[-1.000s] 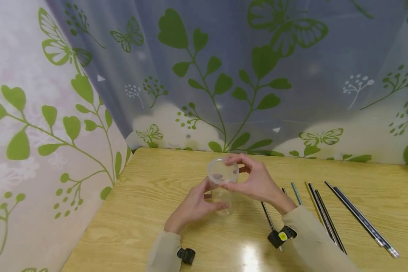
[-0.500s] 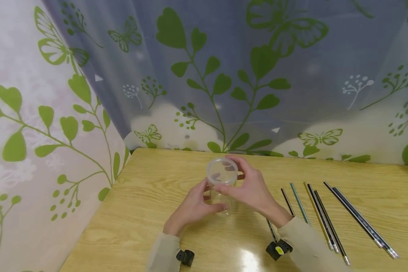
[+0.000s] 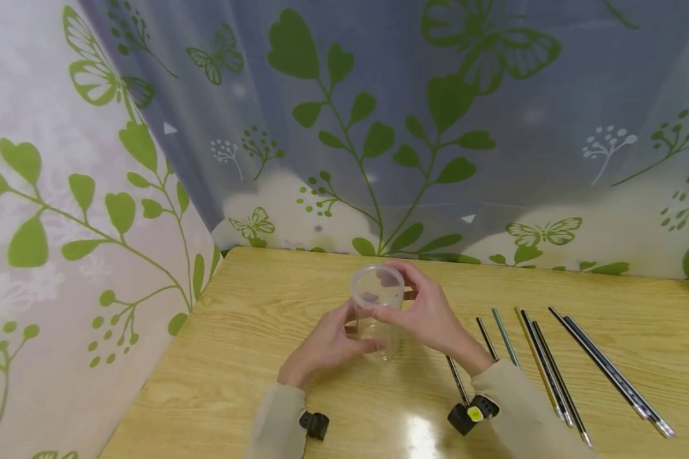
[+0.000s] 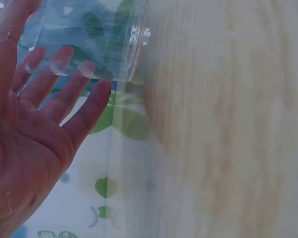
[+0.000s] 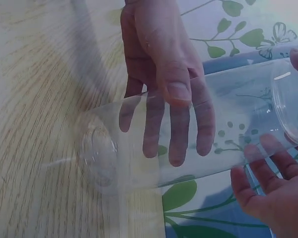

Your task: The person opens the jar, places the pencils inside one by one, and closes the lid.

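A clear plastic cup [image 3: 379,330], its round rim facing up, is between the two hands at the middle of the table. The left hand [image 3: 328,345] grips its lower body, thumb in front and fingers behind. Higher up, just under the rim, the right hand [image 3: 423,313] holds it with the thumb on the near side and the fingers round the far side. In the right wrist view the left hand's fingers show through the cup wall [image 5: 228,124], and the right hand [image 5: 275,198] is by the rim end. The left wrist view shows the left palm [image 4: 35,134] beside the cup [image 4: 111,49].
Several pencils lie on the wooden table [image 3: 207,357] to the right: a teal pencil [image 3: 504,336], a gold pencil [image 3: 536,361], and black pencils [image 3: 608,366]. Another dark pencil [image 3: 458,380] lies partly under the right wrist. A leaf-patterned curtain [image 3: 344,191] hangs behind the table.
The right hand's fingers have moved from over the rim to the cup's far side, with its thumb farther left across the front. The left hand keeps its hold.
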### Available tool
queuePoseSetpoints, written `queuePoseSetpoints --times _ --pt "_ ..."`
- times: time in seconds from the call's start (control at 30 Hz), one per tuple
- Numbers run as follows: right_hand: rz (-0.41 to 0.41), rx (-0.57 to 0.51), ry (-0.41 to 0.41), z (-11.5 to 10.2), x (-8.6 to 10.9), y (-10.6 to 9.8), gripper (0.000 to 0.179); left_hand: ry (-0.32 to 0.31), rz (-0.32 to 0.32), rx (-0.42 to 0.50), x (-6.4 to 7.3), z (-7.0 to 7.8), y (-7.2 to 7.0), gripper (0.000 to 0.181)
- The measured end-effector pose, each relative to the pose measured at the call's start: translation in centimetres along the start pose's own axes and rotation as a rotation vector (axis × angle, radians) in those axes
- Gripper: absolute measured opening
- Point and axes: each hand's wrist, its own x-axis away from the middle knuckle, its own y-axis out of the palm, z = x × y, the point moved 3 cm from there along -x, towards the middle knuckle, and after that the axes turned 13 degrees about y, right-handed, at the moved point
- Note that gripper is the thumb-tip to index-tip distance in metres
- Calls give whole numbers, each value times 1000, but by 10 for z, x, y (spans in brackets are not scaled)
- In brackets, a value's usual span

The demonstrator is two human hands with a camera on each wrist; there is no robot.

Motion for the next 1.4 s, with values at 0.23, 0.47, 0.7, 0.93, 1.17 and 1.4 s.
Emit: queuePoseSetpoints --times 0.23,0.47,0.7,0.93,1.17,1.4 --pt "-148 -47 -6 5 -6 -4 65 -21 -36 57 0 -3 -2 78" --pt "-95 -68 31 6 1 -5 76 -25 -42 99 0 -4 -1 76" --pt "-13 -39 20 2 7 -5 85 -26 -41 117 1 -3 0 79" --pt "-16 -69 -3 4 8 -7 73 -30 -37 119 1 -5 0 81" --pt "-62 -109 -28 10 8 -12 64 -36 -32 130 1 -5 2 82" --pt "-53 -129 -32 10 8 -12 69 -53 -33 149 2 -6 1 82"
